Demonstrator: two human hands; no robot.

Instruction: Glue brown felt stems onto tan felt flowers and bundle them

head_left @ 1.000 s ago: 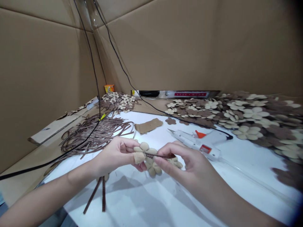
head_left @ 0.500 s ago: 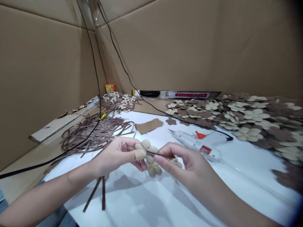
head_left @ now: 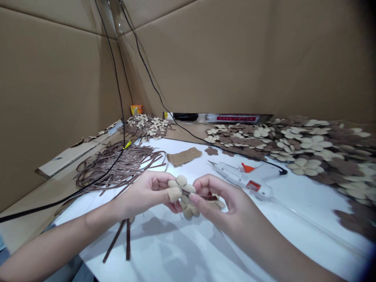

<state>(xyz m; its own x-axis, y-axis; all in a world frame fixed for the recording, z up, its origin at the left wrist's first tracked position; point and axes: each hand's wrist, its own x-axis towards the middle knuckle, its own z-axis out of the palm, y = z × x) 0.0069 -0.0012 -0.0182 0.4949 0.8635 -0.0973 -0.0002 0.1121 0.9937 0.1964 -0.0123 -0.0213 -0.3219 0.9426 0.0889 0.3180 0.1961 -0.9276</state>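
Observation:
My left hand [head_left: 154, 191] pinches a beige fabric flower [head_left: 181, 181] between its fingers and thumb. A tan wrap [head_left: 174, 194] covers that thumb's tip. Across the flower's back runs a dark brown woven ribbon [head_left: 210, 197]. My right hand [head_left: 225, 197] is closed on this ribbon, thumb pressed beside the flower's edge. Another beige flower [head_left: 190, 211] hangs just below, and part of a further one [head_left: 219, 203] shows behind my right fingers. Two brown ribbon ends [head_left: 128, 239] dangle below my left wrist. How the pieces join is hidden by my fingers.
A white glue gun [head_left: 241, 176] with an orange trigger lies right of my hands. Brown ribbons [head_left: 117, 164] are heaped at left. Beige and brown flowers [head_left: 305, 166] pile up at right. A black cable [head_left: 152, 84] crosses the space; a cardboard scrap [head_left: 184, 156] lies beyond.
My right thumb and fingers have shifted slightly left along the ribbon, closer to the flower. The ribbon's right part now sags lower. My left hand keeps its grip, almost still.

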